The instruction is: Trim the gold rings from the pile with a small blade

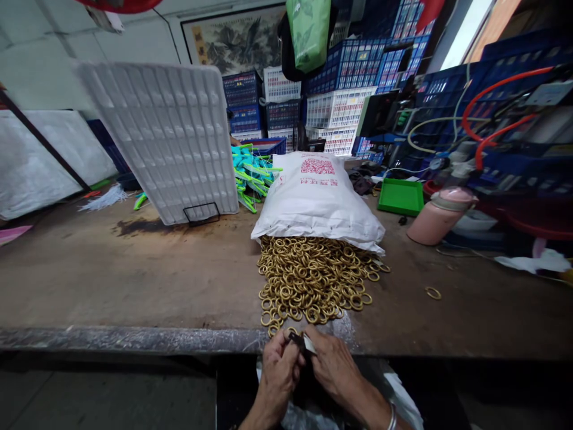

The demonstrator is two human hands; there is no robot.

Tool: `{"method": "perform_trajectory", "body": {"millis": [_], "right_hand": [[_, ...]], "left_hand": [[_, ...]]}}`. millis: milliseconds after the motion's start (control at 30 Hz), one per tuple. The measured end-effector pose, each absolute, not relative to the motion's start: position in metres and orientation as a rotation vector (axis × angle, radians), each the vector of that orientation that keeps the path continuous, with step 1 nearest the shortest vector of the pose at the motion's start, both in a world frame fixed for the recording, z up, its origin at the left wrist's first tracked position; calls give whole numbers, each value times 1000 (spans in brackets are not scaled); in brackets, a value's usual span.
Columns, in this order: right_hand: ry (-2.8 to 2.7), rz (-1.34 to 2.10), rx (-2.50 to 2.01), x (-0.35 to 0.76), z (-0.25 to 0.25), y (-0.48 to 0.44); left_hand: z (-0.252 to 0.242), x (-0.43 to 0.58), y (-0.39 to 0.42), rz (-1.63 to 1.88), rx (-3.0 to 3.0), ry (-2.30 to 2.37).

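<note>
From my end of the head cam I had both hands at the near edge of the bench (179, 280), fingertips nearly meeting, nothing released. L hand (280, 369) was pinching a small dark pc. (297, 341) btwn thumb and fingers; R hand (335, 363) was closed on a white pc. (309, 344), tho I couldn't tell if the two were one item. A ring (292, 328) showed right by the fingertips, contact unclear. Just beyond, the pile of brass-coloured rings (308, 278) lay on the bench, heaped agst the front of a white sack (313, 200) w/ red print. One loose ring (433, 293) sat apart, R of the pile. Further R I saw a green tray (400, 197) and, near it, a pink bottle (441, 218). On the L, a ribbed translucent panel (165, 137) stood tilted, its bottom at a black wire stand (201, 213).
</note>
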State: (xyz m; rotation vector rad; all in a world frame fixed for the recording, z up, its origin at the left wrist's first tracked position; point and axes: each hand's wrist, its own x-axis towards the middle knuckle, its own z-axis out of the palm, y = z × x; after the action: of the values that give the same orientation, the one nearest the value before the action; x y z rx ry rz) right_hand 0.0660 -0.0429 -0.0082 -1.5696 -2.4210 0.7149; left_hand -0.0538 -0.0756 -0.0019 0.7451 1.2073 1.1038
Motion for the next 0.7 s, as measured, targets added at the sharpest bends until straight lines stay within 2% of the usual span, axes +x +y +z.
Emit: {"method": "perform_trajectory", "body": {"millis": [367, 600, 700], "right_hand": [[-2349, 630, -1799, 74, -9, -28], [-2231, 794, -1472, 74, -10, -42], [-2275, 807, -1463, 68, -5, -48]], "left_hand": [[14, -55, -84, 1126, 768, 1110], [14, -54, -82, 1111, 694, 1148], [14, -52, -82, 1118, 671, 1173]]}}
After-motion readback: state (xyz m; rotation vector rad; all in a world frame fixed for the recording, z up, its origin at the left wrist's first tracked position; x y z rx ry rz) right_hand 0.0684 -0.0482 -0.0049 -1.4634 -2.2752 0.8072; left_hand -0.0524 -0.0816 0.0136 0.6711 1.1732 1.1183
